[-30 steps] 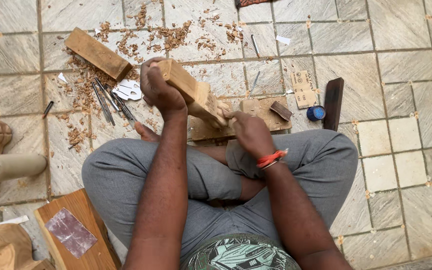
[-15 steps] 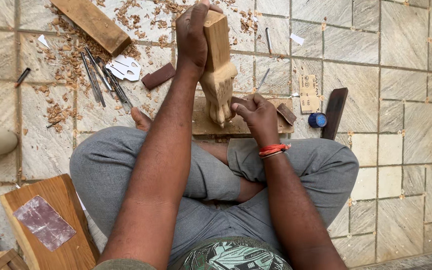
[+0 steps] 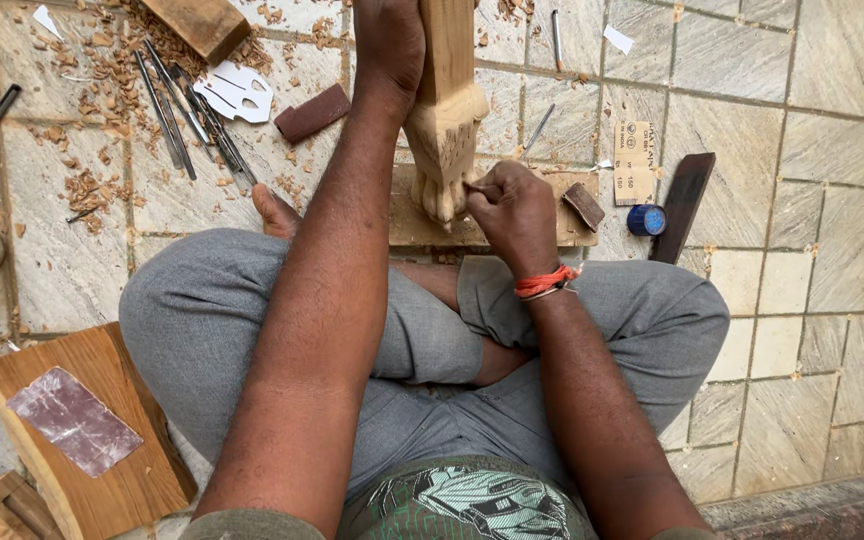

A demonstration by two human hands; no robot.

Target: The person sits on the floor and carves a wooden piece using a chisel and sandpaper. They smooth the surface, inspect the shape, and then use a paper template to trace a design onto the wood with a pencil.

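Note:
I sit cross-legged on a tiled floor. My left hand [image 3: 389,40] grips the upper part of a pale carved wooden leg [image 3: 444,120], holding it upright with its claw-shaped foot resting on a flat wooden board [image 3: 422,225] in front of my knees. My right hand [image 3: 514,215], with an orange band at the wrist, is closed around a small piece of sandpaper pressed against the carved foot. Most of that piece is hidden by my fingers.
Several carving tools [image 3: 187,115] and wood shavings [image 3: 92,185] lie at upper left beside a brown block [image 3: 312,112]. A sandpaper sheet [image 3: 633,160], a blue round cap [image 3: 645,220] and a dark sharpening stone [image 3: 684,205] sit at right. A wooden plank with sandpaper [image 3: 82,430] lies lower left.
My left hand has tipped the carved leg from lying slanted to standing upright on the board. My right hand has come up against its carved foot. The view has moved closer.

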